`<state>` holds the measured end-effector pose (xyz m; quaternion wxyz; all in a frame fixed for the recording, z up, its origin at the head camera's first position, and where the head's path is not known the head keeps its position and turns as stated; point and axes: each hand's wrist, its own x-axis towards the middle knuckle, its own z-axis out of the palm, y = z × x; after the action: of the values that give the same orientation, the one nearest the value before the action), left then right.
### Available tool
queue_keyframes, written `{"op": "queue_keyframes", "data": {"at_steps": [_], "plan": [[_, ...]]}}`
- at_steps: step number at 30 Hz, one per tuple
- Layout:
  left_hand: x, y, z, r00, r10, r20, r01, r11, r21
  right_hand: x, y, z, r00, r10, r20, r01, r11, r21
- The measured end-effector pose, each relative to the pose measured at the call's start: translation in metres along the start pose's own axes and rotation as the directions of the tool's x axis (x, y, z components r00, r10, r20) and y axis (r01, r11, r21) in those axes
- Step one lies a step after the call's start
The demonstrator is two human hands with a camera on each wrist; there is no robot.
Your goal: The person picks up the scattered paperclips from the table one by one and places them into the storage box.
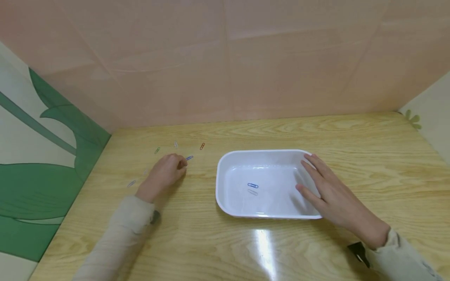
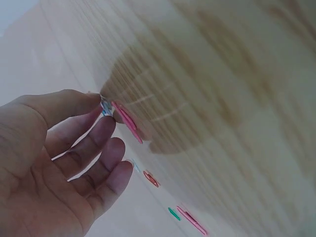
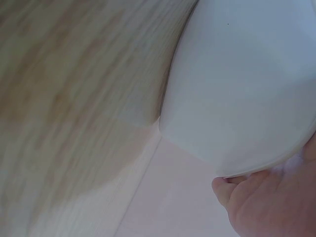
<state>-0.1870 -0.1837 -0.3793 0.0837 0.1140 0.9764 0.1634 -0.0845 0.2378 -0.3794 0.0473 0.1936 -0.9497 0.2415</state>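
My left hand [image 1: 166, 169] is low over the left part of the table, thumb and forefinger pinching a blue paper clip [image 1: 190, 157] at their tips. Beside those fingertips in the left wrist view lies a pink paper clip [image 2: 127, 122]. A white rectangular tray [image 1: 225, 156] stands to the right of this hand. Inside it is a blue paper clip [image 1: 252, 185] with a pale grey clip shape just below. At the tray's right end is my right hand [image 1: 330, 191], fingers extended along the rim and thumb over the inside. Fingertips meet the rim in the right wrist view.
Farther back lie a green paper clip [image 1: 157, 150], a white one [image 1: 175, 144] and a red one [image 1: 202, 146]. A pale purple clip [image 1: 131, 183] is left of my left wrist. A pinkish wall [image 1: 228, 78] borders the wooden table [image 1: 183, 242] behind.
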Motion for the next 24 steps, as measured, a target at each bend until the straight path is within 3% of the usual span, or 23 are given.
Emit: {"op": "queue_keyframes", "data": {"at_steps": [13,24], "plan": [[-0.0002,0.0001,0.0008,1.0,-0.009,-0.011,0.009,0.999,0.047,-0.0003,-0.0006,-0.0003,1.0,0.007,0.003,-0.007,1.0,-0.002],[0.0005,0.0018,0.0,0.999,-0.035,0.01,0.035,0.999,0.013,-0.0003,-0.0001,-0.001,1.0,0.0,-0.006,0.0,1.0,-0.002]]}}
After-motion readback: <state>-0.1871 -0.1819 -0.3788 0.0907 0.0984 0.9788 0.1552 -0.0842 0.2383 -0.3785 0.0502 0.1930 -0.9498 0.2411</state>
